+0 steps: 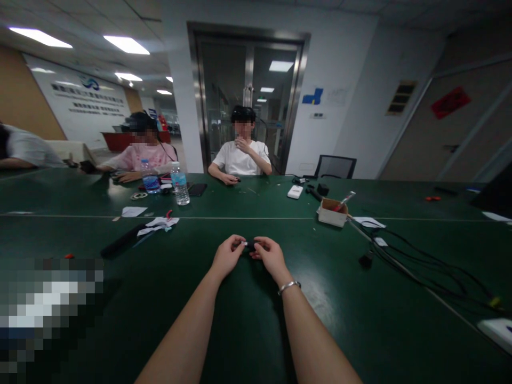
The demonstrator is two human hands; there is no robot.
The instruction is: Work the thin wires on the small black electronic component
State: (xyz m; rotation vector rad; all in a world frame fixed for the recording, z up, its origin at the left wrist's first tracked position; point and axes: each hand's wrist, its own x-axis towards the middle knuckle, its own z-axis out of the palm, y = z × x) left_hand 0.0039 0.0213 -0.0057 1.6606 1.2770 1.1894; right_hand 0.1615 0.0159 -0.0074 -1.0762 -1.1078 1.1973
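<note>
Both my hands meet over the middle of the green table [248, 298]. My left hand [229, 257] is closed in a pinch at the pale end of a small object. From the other side, the fingers of my right hand [272, 257] are closed around a small black piece [250, 246], which lines up with that pale end. Fingers cover most of it, so I cannot tell its exact kind or whether it is one part or two. A silver bracelet [289, 288] circles my right wrist.
A small box [333, 213] with tools stands ahead to the right, near black cables [424, 256] and a white device [295, 192]. Water bottles [181, 184], paper scraps [160, 226] and a long black item [125, 241] lie to the left. People sit across the table.
</note>
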